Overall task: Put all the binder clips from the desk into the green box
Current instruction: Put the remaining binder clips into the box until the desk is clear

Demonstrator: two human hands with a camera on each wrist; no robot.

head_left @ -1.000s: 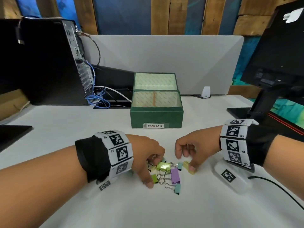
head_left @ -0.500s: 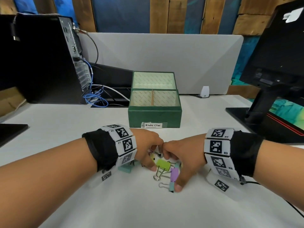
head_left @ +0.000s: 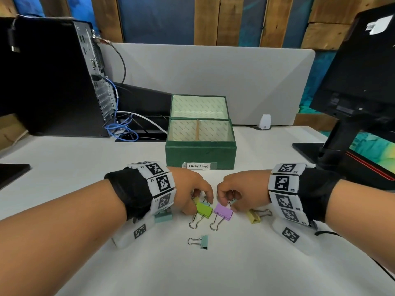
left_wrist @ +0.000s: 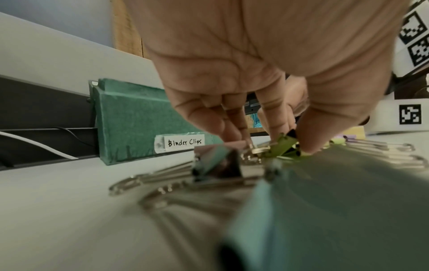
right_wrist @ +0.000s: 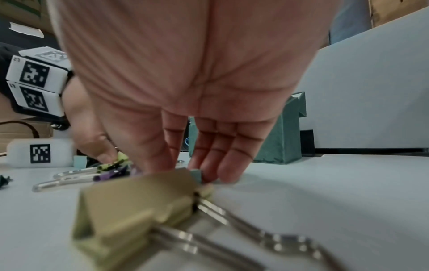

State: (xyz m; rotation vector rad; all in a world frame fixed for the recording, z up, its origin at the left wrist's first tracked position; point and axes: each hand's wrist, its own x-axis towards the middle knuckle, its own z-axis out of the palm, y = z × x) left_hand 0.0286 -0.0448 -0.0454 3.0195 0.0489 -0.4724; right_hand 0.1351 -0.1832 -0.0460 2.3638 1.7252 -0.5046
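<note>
Since the earlier frame both hands parted; purple clip (head_left: pixel 223 211) and yellow clip (head_left: pixel 254 216) now uncovered. Left hand (head_left: pixel 192 192) pinches green clip (head_left: pixel 204 208); left wrist view confirms thumb and finger on it (left_wrist: pixel 284 144). Right hand (head_left: pixel 239 190) pinches a small teal clip (right_wrist: pixel 196 175), plain only in right wrist view. Another teal clip (head_left: pixel 204 242) lies at 6 o'clock on bench (head_left: pixel 213 274). Box (head_left: pixel 201 153) open at 12 o'clock.

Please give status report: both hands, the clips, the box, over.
Left hand pinches a lime clip. Right hand grips a small teal clip. Green box open, looks empty. Nothing in the way.
</note>
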